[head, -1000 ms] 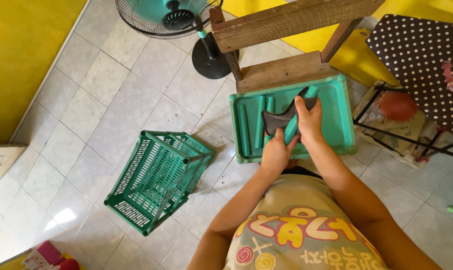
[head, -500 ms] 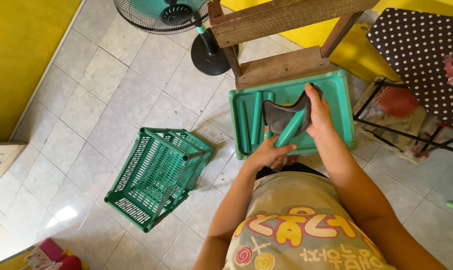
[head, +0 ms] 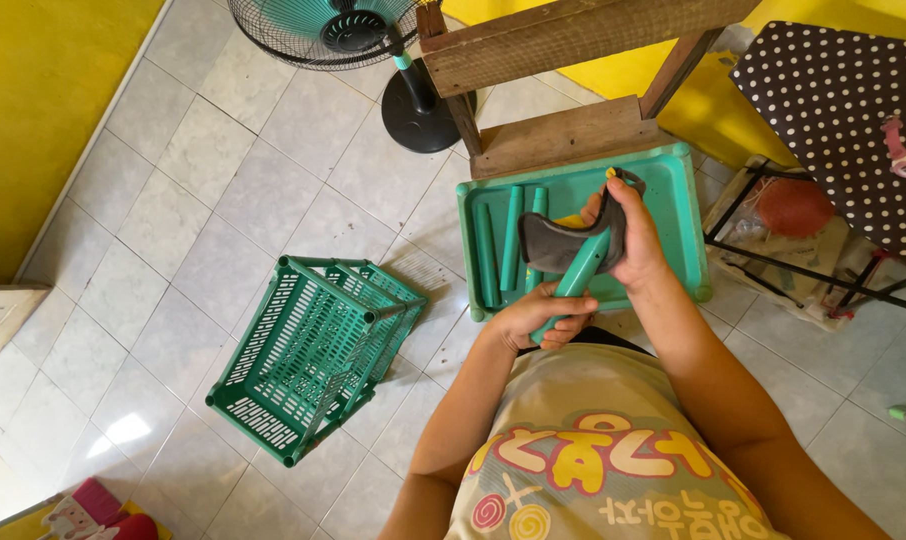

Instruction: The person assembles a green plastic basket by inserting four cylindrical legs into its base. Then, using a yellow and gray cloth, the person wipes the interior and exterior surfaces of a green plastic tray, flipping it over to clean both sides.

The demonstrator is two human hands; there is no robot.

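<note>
While my left hand (head: pixel 541 316) closed around the lower end of the green tube (head: pixel 577 279), my right hand (head: pixel 628 235) pinched the dark grey cloth (head: pixel 563 240) against its upper part. Both hovered over the green tray (head: pixel 688 235), with the green basket (head: pixel 313 355) lying well apart at nine o'clock.

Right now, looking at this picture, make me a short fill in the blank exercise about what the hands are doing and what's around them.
1. The left hand grips the lower end of a green ____.
2. The right hand presses a dark grey ____ around that piece.
3. More loose pieces lie in the green ____, in front of the wooden stool.
4. The green slatted basket lies tipped over on the tiled ____.

Missing words: tube; cloth; tray; floor.
</note>
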